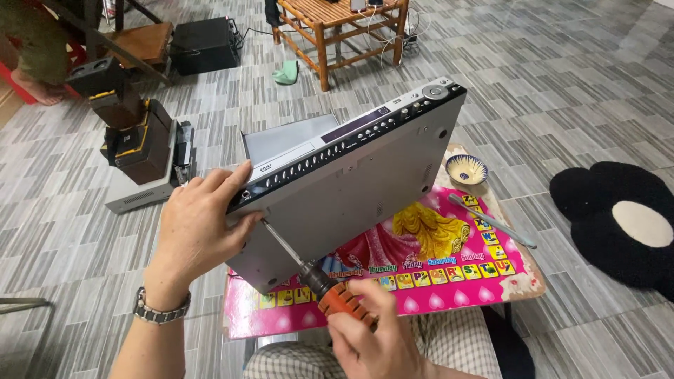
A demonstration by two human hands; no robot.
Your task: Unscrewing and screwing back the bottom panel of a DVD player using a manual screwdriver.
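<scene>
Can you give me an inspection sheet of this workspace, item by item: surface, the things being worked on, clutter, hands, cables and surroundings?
Surface: small pink picture table on a grey striped tile floor.
Job's things: silver disc player tipped up on its edge on the table; orange-handled screwdriver with its tip at the player's lower front corner.
Clutter: small patterned bowl and a second, loose screwdriver on the table.
Hands: left hand grips the player's front end; right hand holds the screwdriver handle.
Cables: white leads hang under the bamboo table.
Surroundings: black flower-shaped mat, black speaker box, stacked dark equipment.
</scene>
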